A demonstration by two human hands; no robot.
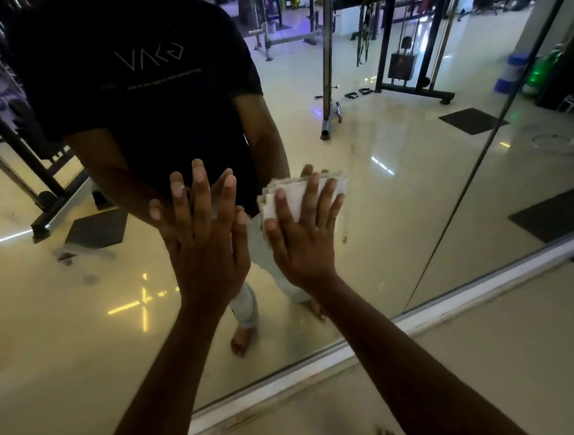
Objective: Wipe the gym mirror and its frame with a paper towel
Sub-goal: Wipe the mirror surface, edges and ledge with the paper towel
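Right hand (302, 242) flat, fingers spread — presses folded paper towel (292, 200) on mirror (400, 198). Left hand (204, 241) flat on glass, holding nothing.

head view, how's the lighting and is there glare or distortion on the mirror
Head view: dim overall, both arms dark. The mirror carries bright streaks of reflected light low at left and small glints at centre. Wide-angle bending curves the frame and the vertical seam at right. The towel under the right hand is the brightest thing; the left hand looks sharp, not blurred.
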